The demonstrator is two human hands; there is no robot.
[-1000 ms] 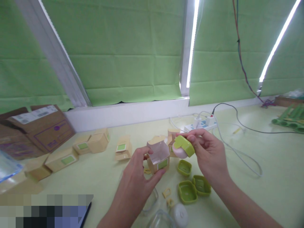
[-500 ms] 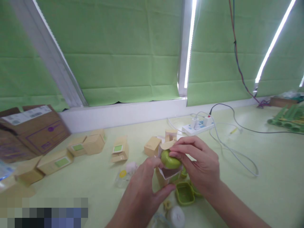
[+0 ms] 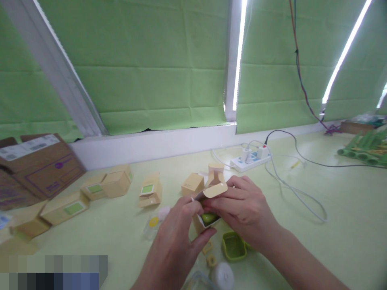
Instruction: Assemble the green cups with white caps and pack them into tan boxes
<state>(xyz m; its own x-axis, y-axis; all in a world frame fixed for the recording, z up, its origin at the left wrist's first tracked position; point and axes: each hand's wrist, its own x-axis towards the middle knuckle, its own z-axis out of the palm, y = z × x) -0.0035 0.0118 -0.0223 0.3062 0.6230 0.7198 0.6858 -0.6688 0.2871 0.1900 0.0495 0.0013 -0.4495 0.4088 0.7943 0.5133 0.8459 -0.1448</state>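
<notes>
My left hand [image 3: 178,235] is closed around a small open cardboard box [image 3: 198,225], thumb along its near side. A glossy green rounded object [image 3: 208,218] lies inside the box, seen only in part. The fingers of my right hand [image 3: 246,207] reach into the opening and press together on this object; their tips are hidden. The box's lid flap [image 3: 215,190] stands up behind the fingers. Just below my right hand sits a green square container [image 3: 234,246]. Small yellow pieces [image 3: 211,261] and a white round lid-like part [image 3: 223,276] lie in front of the box.
Several small cardboard boxes [image 3: 65,207] line the left side, with another box [image 3: 150,190] nearer the middle. A large brown carton [image 3: 45,169] stands far left. Behind my right hand is a power strip [image 3: 249,161] with cables. Green tubes [image 3: 363,149] lie far right.
The green rounded object has gone down from above the box's opening into the box. My right hand moved down and left with it, and the box's flap now shows more.
</notes>
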